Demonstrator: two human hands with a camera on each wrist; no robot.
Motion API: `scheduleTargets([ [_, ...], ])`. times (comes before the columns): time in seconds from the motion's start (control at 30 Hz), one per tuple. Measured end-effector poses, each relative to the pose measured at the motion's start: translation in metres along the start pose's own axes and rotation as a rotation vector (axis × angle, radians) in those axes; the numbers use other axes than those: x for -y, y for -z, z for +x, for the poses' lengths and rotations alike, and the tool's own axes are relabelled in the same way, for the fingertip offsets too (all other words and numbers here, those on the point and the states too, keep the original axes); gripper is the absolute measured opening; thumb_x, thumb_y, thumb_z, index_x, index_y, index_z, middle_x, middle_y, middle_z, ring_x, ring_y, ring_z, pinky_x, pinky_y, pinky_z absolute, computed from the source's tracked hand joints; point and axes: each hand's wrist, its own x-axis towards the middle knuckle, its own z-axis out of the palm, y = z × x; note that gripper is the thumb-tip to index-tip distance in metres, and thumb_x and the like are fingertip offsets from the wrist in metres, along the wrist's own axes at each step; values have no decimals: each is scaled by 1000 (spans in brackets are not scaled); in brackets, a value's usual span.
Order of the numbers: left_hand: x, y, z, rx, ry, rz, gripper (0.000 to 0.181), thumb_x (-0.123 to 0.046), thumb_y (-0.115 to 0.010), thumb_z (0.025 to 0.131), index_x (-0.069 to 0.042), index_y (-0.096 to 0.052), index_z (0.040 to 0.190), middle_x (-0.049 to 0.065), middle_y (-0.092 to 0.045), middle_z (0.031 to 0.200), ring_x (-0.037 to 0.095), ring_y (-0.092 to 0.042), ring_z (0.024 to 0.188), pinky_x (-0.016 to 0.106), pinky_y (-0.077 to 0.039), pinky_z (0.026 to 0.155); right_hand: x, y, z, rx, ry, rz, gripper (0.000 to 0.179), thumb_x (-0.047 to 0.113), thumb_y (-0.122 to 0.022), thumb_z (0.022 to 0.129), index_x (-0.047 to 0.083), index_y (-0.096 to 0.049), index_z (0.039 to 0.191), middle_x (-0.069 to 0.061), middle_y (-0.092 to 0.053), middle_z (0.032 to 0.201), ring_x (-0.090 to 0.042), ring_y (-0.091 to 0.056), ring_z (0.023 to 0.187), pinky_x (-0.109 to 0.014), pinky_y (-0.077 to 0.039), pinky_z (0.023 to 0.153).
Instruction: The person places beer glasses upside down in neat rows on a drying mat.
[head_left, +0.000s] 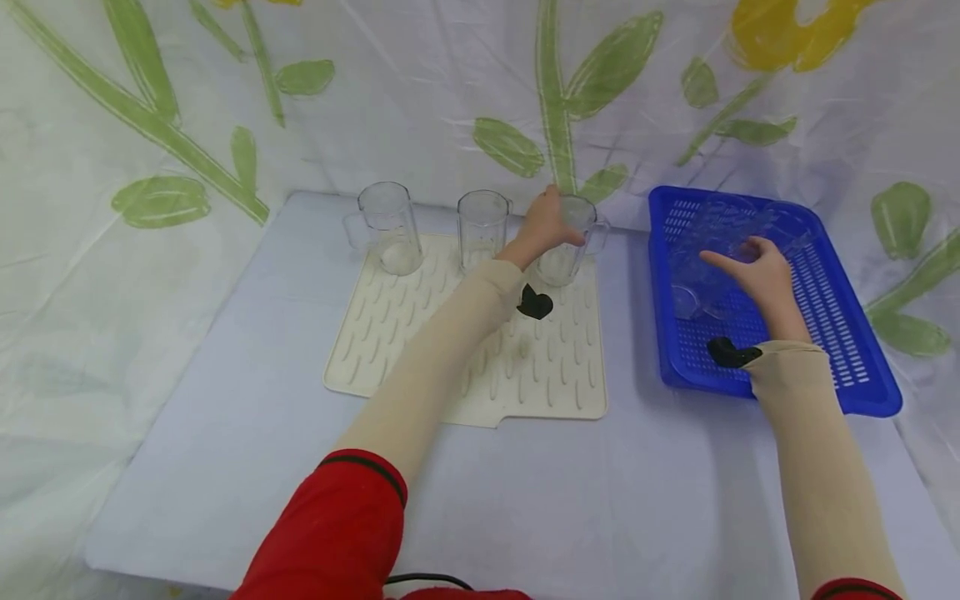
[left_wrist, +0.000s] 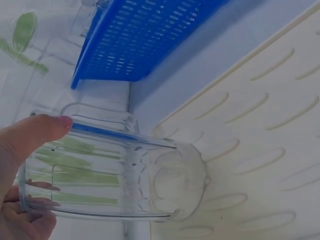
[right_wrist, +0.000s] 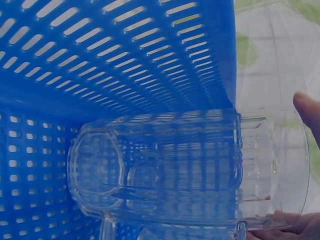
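My left hand (head_left: 546, 223) grips the rim of a clear glass mug (head_left: 557, 265) at the mat's back right corner. Its base meets the cream ridged mat (head_left: 540, 367), and its handle points right. In the left wrist view, the thumb lies on one side of that rim and the fingers on the other. Over the blue basket (head_left: 862, 350), my right hand (head_left: 767, 279) curves round the rim of another clear glass mug (right_wrist: 190, 170). That mug's base lies down inside the basket; thumb and fingertips are at its rim. Clear glass overlaps there, so outlines are hard to separate.
Two more glass mugs stand along the mat's back edge: one at the left (head_left: 393, 233) and one in the middle (head_left: 482, 229). A white-covered table (head_left: 247, 400) lies underneath. Behind hangs a flower-patterned sheet (head_left: 420, 108).
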Motion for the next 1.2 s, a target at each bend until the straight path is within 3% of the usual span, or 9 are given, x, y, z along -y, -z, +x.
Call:
scheduleTargets([
  [0.17, -1, 0, -1, 1, -15, -15, 96, -25, -79, 68, 5, -19, 137, 17, -36, 134, 24, -37, 120, 23, -33, 95, 3, 2, -3, 39, -14, -37, 111, 70, -57, 65, 16, -1, 145, -15, -12, 146, -35, -17, 128, -58, -24, 95],
  [0.4, -2, 0, 0, -11, -27, -4, 90, -24, -79, 68, 5, -24, 133, 17, -41, 128, 25, -41, 115, 24, -36, 92, 7, 6, -9, 64, -7, -35, 110, 67, -60, 66, 14, -4, 145, -15, -12, 146, -37, -16, 128, -59, -23, 94],
  [0.57, -1, 0, 0, -11, -35, -2, 88, -25, -78, 69, 5, -26, 132, 16, -42, 126, 25, -42, 114, 25, -36, 91, 5, 3, -5, 30, 43, -32, 112, 68, -62, 63, 15, -7, 145, -12, -13, 146, -36, -15, 129, -61, -22, 93],
  [0.83, 0, -1, -2, 6, -26, -21, 91, -25, -78, 70, 5, -22, 135, 16, -40, 129, 25, -41, 115, 25, -36, 91, -6, -4, -1, -64, 78, -31, 103, 65, -65, 62, 20, -19, 143, -8, -26, 142, -30, -25, 126, -55, -27, 94],
  [1.2, -1, 0, -3, -3, -11, -13, 90, -25, -78, 69, 4, -24, 134, 15, -41, 128, 24, -41, 114, 25, -37, 90, -9, -5, 2, -66, 53, 9, 99, 64, -66, 62, 25, -24, 142, -5, -32, 140, -26, -31, 123, -51, -30, 94],
])
